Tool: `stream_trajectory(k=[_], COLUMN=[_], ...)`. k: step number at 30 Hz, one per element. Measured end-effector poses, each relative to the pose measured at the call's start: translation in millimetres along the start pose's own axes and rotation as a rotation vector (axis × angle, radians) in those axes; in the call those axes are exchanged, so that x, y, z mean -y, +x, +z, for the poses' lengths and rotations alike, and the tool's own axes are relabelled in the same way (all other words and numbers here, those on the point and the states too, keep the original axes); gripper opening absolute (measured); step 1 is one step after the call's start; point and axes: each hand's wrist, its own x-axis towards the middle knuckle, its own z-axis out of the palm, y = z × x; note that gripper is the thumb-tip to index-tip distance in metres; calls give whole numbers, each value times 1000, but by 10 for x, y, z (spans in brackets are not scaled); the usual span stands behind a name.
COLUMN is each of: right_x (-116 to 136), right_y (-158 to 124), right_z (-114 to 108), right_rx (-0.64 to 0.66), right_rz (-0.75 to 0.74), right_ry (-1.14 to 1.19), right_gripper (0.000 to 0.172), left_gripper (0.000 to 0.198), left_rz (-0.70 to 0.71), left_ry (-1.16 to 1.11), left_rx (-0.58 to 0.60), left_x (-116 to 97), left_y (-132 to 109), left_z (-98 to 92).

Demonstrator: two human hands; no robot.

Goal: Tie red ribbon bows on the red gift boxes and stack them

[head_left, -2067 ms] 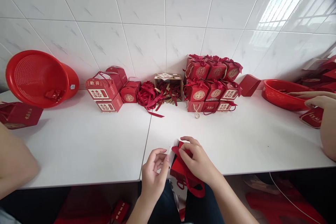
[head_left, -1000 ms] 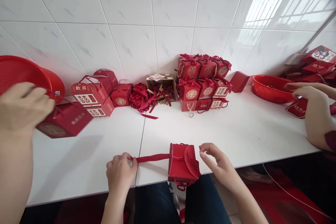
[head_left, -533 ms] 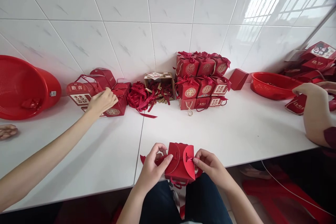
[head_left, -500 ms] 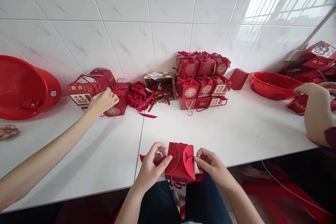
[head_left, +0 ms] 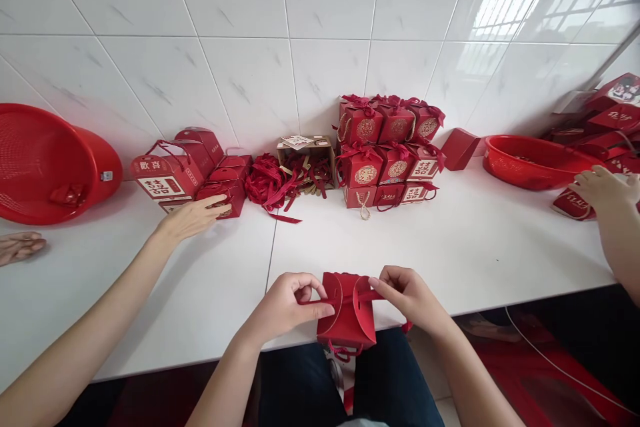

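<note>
A red gift box (head_left: 346, 328) with rounded top flaps sits at the table's front edge, just above my lap. A dark red ribbon (head_left: 345, 301) runs through slots in its flaps. My left hand (head_left: 293, 300) pinches the ribbon at the box's left side, thumb against fingers. On the other side, my right hand (head_left: 400, 290) pinches the ribbon's right part between thumb and fingertips. The ribbon looks stretched straight between both hands. A twisted red cord hangs at the box's near side.
Stacked gift boxes (head_left: 385, 160), a ribbon pile (head_left: 265, 180) and a carton (head_left: 327, 161) of cords line the wall. A red basket (head_left: 103, 160) lies left, a red basin (head_left: 530, 163) right. Co-workers' hands are at the left boxes (head_left: 235, 180) and far right.
My hands have moved slightly outward and the ribbon is now drawn straight across the box. The co-worker's hand at left has lowered along the boxes; the right co-worker's arm has shifted.
</note>
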Motion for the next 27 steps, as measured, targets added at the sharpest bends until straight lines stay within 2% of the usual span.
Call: stream_trajectory(k=[6,12,17,20,24,25,27], right_x=[-85,-247,-356,-391,-388,-383,-381], right_y=[31,65,179,182,-37,-119,-272], right_z=[-27,-44,-98,-128,-130,-119,-71], right_rx=[-30,-18,-117,-223,-382,-373,-248], right_rz=[11,-27,-72,-101,-102,-68,43], right_ry=[-99,-67,-49,-75,-89,-71,-5], right_gripper=[46,44,44,43,40,43,51], left_gripper=[36,40,47,45,33,33,37], left_rz=[-63,-52,-67,-49,11,9,-34], left_ry=[-40,-111,-64,-20,58,74,90], left_rx=[-16,-22,-87,-206,-514,-550,-484], left_x=[70,138,233,359,489,504,514], left_y=[79,87,145,173,4,-76,-241], left_z=[61,112,152,192,207,207,218])
